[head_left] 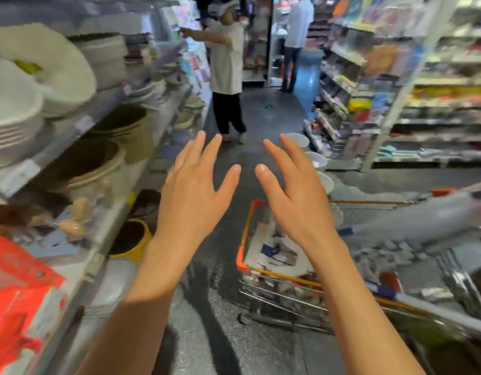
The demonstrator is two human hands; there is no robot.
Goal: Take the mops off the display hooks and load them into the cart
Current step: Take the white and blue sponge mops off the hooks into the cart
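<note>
I am looking down a shop aisle with both my hands up in front of me. My left hand (pixel 192 190) is flat with its fingers (pixel 207 147) straight and spread, and it holds nothing. My right hand (pixel 296 193) is the same, fingers straight, nothing in it. The cart (pixel 244 239) stands on the floor low and to the right, just under my right hand, with an orange rim and wire sides. Some packs already lie inside it, but the picture is too smeared for me to say if they are mops. A long pale thing (pixel 423 220) lies across the cart's right side, running from the low left up to the far right edge; it may be a mop, and I cannot tell which end is the head. I see no display hooks here. The shelf of white bowls (pixel 31 85) is on my left. Another person (pixel 226 66) stands farther down the aisle. I think I am between mops, so next I must find the hooks and reach for one.
</note>
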